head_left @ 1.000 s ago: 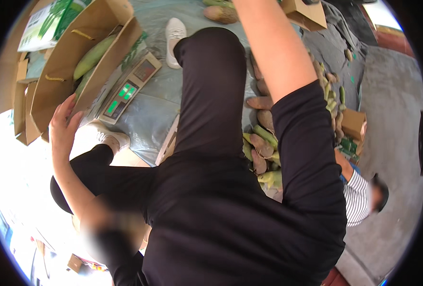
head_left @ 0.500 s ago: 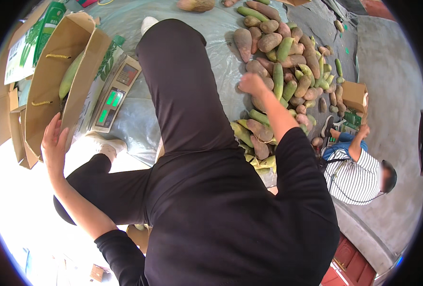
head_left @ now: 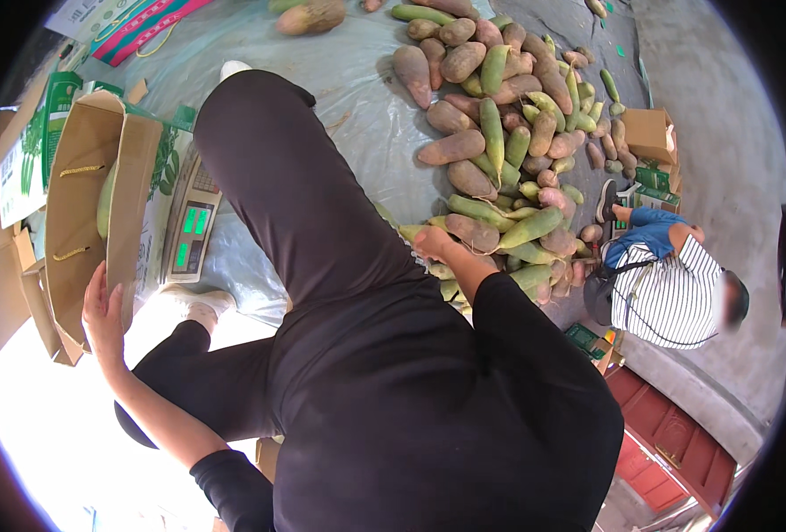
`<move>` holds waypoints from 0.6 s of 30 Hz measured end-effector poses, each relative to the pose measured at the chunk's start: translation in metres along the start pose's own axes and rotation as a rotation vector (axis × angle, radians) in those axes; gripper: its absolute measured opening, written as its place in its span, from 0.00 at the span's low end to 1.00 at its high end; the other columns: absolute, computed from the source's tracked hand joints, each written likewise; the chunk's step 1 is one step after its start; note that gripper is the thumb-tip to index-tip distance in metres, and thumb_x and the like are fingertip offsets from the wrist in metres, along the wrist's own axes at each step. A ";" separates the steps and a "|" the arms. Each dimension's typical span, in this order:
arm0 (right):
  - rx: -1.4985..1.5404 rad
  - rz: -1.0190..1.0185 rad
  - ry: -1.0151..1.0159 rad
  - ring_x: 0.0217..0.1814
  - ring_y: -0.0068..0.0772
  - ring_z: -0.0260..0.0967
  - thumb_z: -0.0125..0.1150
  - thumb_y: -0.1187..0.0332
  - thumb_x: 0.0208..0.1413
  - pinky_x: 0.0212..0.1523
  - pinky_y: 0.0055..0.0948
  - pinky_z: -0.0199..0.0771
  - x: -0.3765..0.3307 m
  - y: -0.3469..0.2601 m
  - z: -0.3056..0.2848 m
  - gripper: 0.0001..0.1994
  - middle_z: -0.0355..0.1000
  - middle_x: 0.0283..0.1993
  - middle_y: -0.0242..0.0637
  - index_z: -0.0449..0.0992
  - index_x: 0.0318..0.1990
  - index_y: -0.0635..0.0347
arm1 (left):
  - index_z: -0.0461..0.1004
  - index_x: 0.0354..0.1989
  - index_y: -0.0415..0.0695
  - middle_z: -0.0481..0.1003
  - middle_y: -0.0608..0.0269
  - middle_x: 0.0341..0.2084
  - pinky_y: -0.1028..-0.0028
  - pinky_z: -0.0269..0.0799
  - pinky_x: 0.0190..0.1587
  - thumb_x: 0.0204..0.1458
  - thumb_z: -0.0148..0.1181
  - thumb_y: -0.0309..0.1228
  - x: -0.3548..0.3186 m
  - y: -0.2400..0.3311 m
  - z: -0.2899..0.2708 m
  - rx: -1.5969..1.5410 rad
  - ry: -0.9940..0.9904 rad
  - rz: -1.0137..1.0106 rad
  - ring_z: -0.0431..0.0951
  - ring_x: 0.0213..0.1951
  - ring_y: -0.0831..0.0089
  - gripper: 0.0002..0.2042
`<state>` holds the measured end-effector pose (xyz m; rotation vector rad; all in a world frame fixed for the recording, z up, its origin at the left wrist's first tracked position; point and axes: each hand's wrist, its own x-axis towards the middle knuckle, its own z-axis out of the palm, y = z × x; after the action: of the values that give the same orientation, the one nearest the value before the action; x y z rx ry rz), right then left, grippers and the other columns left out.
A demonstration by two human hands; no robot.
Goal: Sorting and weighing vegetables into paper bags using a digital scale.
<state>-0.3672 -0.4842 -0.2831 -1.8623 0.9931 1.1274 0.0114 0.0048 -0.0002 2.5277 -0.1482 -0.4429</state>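
My left hand [head_left: 103, 310] grips the lower edge of a flap of an open cardboard box [head_left: 74, 204]. A long green fruit [head_left: 105, 199] lies inside the box. My right hand [head_left: 433, 241] reaches down to the near edge of a big pile of brown and green oblong fruits [head_left: 499, 133], next to a brownish one [head_left: 473, 232]. Its fingers are curled, and I cannot tell whether it holds anything. My black-clothed body and leg fill the middle of the view.
A digital scale with green digits [head_left: 191, 232] sits beside the box on a pale plastic sheet [head_left: 357, 106]. Another person in a striped shirt [head_left: 668, 284] crouches at the right by small cartons [head_left: 650, 133]. More flat cartons [head_left: 21, 168] lie at the left.
My right arm has come down from high in the view to the near edge of the pile. My left hand has stayed on the box flap.
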 end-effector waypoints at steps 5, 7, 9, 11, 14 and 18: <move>-0.196 -0.206 0.288 0.18 0.27 0.69 0.57 0.68 0.47 0.18 0.29 0.69 0.016 0.024 -0.053 0.05 0.72 0.21 0.35 0.76 0.28 0.57 | 0.67 0.57 0.40 0.71 0.54 0.51 0.71 0.65 0.55 0.53 0.54 0.23 0.009 0.000 0.012 -0.071 -0.034 0.043 0.71 0.52 0.67 0.20; -0.232 -0.186 0.319 0.20 0.28 0.71 0.57 0.68 0.47 0.19 0.30 0.70 0.018 0.009 -0.064 0.05 0.73 0.22 0.36 0.76 0.28 0.57 | 0.67 0.57 0.40 0.70 0.54 0.51 0.71 0.65 0.55 0.53 0.54 0.23 0.000 -0.008 0.002 -0.031 -0.007 0.027 0.71 0.52 0.67 0.20; 0.185 0.041 0.477 0.23 0.28 0.74 0.58 0.69 0.47 0.20 0.30 0.72 0.014 -0.007 -0.071 0.05 0.74 0.24 0.36 0.76 0.32 0.57 | 0.67 0.57 0.40 0.70 0.54 0.51 0.71 0.65 0.55 0.53 0.54 0.23 -0.006 -0.008 -0.007 0.018 0.013 0.014 0.71 0.52 0.67 0.20; -0.130 -0.006 0.496 0.23 0.29 0.74 0.59 0.69 0.48 0.20 0.30 0.72 0.021 0.043 -0.093 0.07 0.75 0.27 0.37 0.76 0.36 0.57 | 0.67 0.57 0.40 0.70 0.54 0.51 0.71 0.65 0.56 0.53 0.53 0.22 0.007 0.006 0.009 -0.045 -0.041 0.002 0.71 0.52 0.67 0.20; 0.281 0.225 0.646 0.24 0.28 0.73 0.59 0.69 0.48 0.21 0.30 0.73 0.033 0.044 -0.097 0.09 0.75 0.29 0.38 0.77 0.39 0.57 | 0.67 0.56 0.40 0.71 0.54 0.50 0.71 0.65 0.55 0.53 0.53 0.23 0.000 0.005 -0.001 -0.022 -0.033 -0.030 0.72 0.51 0.67 0.20; 0.460 0.252 0.931 0.26 0.30 0.73 0.59 0.69 0.48 0.23 0.30 0.73 0.031 0.092 -0.132 0.12 0.76 0.32 0.37 0.77 0.42 0.56 | 0.67 0.56 0.39 0.72 0.54 0.49 0.71 0.65 0.54 0.54 0.54 0.23 0.011 0.005 0.016 -0.009 -0.041 -0.031 0.72 0.50 0.67 0.19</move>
<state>-0.3915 -0.6462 -0.2836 -1.8827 1.8456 0.0416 0.0160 -0.0098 -0.0125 2.5160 -0.1223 -0.5067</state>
